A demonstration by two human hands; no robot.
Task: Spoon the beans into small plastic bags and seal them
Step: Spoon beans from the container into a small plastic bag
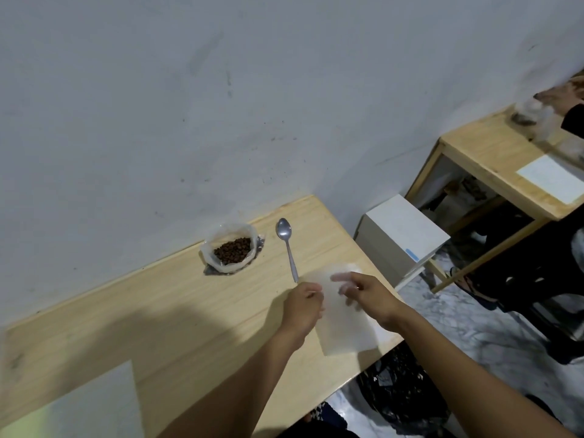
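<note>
An open pouch of dark beans (233, 250) stands near the back edge of the wooden table (177, 311). To its right a metal spoon (287, 248) lies flat, bowl toward the wall. At the table's right end, my left hand (302, 306) pinches the left edge of a small clear plastic bag (343, 314). My right hand (368, 295) has its fingers at the bag's upper part, seen blurred through the plastic. The bag looks empty and lies low over the table.
A pale sheet (79, 403) lies at the table's near left corner. A white box (401, 235) stands right of the table. Beyond it is a second wooden table (493, 159) with a paper, and another person's hand (562, 93) holds a bag there.
</note>
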